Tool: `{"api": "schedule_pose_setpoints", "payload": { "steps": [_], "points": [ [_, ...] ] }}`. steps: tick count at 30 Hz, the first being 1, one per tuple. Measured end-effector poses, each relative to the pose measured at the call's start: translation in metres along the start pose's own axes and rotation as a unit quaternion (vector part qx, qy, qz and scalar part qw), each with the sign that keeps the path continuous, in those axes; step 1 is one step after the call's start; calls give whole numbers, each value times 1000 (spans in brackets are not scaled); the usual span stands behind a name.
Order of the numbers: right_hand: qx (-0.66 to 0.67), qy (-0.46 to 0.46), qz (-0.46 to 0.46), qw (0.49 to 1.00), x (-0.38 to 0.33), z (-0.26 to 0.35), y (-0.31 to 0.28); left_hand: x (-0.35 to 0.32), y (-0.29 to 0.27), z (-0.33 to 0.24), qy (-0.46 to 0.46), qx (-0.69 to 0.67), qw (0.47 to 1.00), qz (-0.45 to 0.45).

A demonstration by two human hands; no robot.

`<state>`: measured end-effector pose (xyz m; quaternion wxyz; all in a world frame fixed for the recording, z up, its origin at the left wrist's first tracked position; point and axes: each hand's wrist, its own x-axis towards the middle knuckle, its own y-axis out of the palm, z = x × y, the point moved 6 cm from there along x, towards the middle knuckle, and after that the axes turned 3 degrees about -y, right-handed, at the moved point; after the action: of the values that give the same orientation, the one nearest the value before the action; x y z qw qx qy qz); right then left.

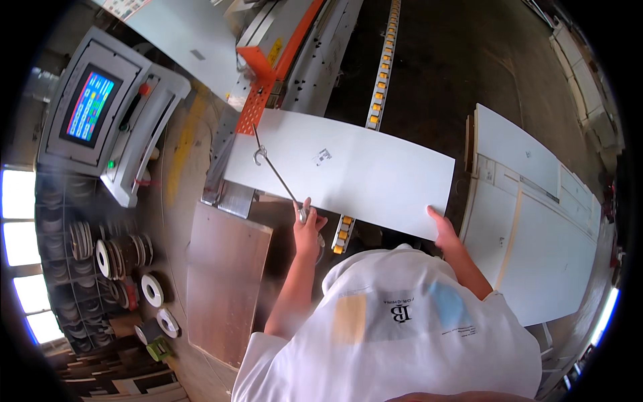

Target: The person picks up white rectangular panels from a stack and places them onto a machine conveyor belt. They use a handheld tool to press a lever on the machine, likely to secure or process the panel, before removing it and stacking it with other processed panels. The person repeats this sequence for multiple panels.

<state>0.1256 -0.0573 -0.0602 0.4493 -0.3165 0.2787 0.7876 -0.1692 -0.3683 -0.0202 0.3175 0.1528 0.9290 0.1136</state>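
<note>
A: Left hand (307, 224)?
B: Fist closed round a thin metal hook rod (274, 173); its hooked tip lies on the white panel (348, 171).
A: Right hand (445, 231)?
B: Clamped on the panel's near right edge, thumb on top.
A: Panel location?
B: Flat, far-left end at the orange machine guard (258, 94), over the roller conveyor (378, 80).
A: Other stuff?
B: White boards (536, 228) stacked right, control screen (90, 107) left, edge-tape rolls (127, 268) below it.

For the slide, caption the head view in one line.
Left hand holds a hooked metal rod over a white panel; right hand grips the panel's near corner beside the orange-trimmed machine.
</note>
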Motion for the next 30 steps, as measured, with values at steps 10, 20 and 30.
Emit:
{"api": "schedule_pose_setpoints", "payload": {
  "steps": [10,20,30],
  "points": [
    [10,-7,-28,1000,53,59,2,50,64,-33,2,53,998,32],
    [54,-64,-9,996,131,126,-3,111,135,-57,0,230,971,62],
    [344,-94,-131,925,192,112,-158,6,239,17,22,856,461,234]
  ]
}}
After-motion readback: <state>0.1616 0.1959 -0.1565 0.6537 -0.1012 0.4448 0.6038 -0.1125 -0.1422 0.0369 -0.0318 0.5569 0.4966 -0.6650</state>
